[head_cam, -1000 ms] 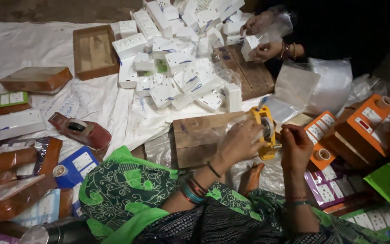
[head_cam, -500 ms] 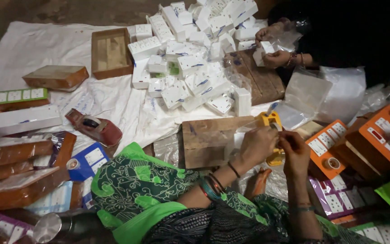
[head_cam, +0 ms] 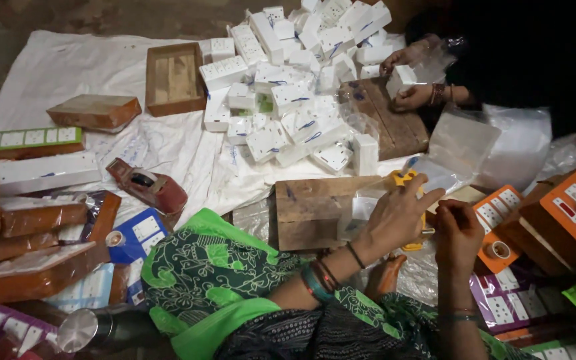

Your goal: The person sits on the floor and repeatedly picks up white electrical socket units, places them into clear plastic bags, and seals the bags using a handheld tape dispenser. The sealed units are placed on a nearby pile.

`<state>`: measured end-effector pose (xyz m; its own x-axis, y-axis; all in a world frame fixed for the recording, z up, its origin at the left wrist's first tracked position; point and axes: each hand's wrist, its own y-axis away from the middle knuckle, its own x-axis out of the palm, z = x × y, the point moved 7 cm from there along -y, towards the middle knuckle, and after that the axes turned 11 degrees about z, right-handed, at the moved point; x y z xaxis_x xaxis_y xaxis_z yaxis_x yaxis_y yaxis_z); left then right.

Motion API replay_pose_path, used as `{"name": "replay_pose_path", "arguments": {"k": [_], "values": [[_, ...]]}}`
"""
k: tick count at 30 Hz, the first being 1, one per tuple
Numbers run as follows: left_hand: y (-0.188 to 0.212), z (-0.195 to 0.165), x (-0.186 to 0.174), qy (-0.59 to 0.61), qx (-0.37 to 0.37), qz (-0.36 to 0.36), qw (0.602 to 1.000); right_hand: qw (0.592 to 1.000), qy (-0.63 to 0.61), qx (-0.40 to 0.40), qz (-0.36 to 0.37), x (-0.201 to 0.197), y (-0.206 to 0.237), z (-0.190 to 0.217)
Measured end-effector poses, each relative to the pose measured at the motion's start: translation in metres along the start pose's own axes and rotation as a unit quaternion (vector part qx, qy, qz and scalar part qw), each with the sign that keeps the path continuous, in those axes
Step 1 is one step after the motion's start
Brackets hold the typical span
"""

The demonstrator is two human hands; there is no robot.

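Dim, uneven light brightens the white cloth (head_cam: 68, 73) and the pile of white boxes (head_cam: 288, 100), while the top right corner sinks into black shadow and details look soft.

- Yellow tool (head_cam: 405, 181) under left hand (head_cam: 395, 217): glossy plastic.
- Board (head_cam: 311, 212) at its 9 o'clock: rough bare wood.
- Switch boxes (head_cam: 288, 100), 11 o'clock: matt white card.
- Bags (head_cam: 475, 143), 2 o'clock: clear shiny plastic film.
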<state>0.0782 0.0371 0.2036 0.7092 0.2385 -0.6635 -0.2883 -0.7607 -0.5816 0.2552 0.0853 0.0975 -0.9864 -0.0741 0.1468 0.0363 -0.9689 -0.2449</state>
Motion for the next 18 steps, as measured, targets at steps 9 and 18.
{"name": "replay_pose_path", "arguments": {"k": [9,18], "values": [[-0.022,0.036,0.053,-0.048,-0.052,0.157,0.985,0.994,0.015,0.073,0.080,-0.017,-0.012,-0.070],[-0.032,0.020,0.015,-0.058,0.006,0.128,0.990,0.992,0.029,0.108,0.064,0.002,-0.001,-0.075]]}}
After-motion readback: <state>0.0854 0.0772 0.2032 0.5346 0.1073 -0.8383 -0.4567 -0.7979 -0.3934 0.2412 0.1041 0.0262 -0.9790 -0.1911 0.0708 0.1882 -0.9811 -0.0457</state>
